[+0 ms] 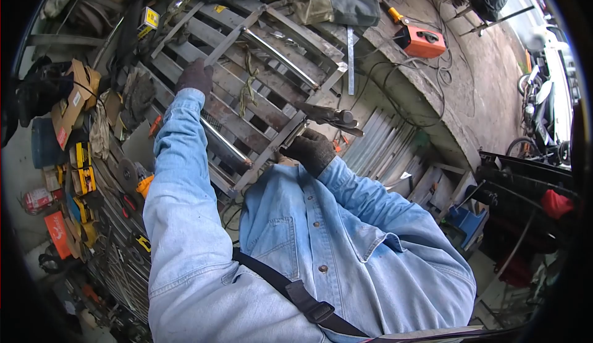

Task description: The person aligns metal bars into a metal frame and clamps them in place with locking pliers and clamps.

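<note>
Two dark-gloved hands, set well apart, are at work on one metal frame (230,40): the left hand (194,77) is on the bar at its left side, and the right hand (314,150), bent in close to the wearer's chest, is at the near edge (fingers on both are largely hidden, so how firmly either one grips cannot be told). This frame, made of straight grey bars, lies on one slatted metal bench (256,134) in front of the wearer. Two shiny rods (281,57) run along it, one on the far side and one on the near side. Just beyond the right hand, a dark metal tool (333,117) sticks out past the frame's edge; its exact kind is unclear. Past the bench's far corner are one folded grey cloth (355,4) and one pale metal strip (351,62). Further out, on the floor, sits one orange box (423,40) with a black handle, a cable (432,65) trailing near it. Two yellow boxes (148,20) are at the upper left. One blue denim shirt (309,238), crossed by one black strap (302,296), fills the foreground.
</note>
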{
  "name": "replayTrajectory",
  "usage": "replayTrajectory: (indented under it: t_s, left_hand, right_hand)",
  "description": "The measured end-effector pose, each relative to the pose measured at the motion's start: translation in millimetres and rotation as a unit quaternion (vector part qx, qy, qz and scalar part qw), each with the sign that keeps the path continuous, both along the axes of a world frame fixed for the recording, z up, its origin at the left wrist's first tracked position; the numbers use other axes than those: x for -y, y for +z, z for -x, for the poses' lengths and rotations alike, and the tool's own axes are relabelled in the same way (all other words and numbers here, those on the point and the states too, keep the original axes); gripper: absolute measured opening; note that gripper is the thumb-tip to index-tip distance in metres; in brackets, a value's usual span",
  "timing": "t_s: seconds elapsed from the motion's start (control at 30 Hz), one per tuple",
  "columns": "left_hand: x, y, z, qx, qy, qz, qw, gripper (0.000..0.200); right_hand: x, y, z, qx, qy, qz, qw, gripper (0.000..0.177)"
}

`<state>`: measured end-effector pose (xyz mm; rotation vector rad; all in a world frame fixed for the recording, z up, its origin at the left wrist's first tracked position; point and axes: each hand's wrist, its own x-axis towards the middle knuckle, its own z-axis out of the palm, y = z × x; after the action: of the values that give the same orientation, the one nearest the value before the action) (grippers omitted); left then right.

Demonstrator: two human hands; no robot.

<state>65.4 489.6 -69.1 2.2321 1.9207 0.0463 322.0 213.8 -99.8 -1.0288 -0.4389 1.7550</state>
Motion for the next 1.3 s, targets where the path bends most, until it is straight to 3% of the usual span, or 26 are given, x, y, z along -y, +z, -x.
replayTrajectory:
  t_s: [0.33, 0.9, 1.3]
  left_hand:
    - [0.0, 0.2, -1.1, 0.005, 0.019, 0.012, 1.000, 0.038]
    - [-3.1, -0.2, 1.9, -0.001, 0.021, 0.015, 1.000, 0.038]
    - [16.3, 37.3, 6.7, 0.089, 0.012, -0.012, 0.996, 0.035]
  right_hand:
    - [-1.2, -1.3, 5.2, -0.149, -0.052, 0.067, 0.985, 0.028]
    - [-3.3, -13.6, 7.5, -0.093, -0.071, 0.076, 0.990, 0.025]
    - [-5.2, -16.4, 10.3, -0.055, -0.093, 0.083, 0.991, 0.020]
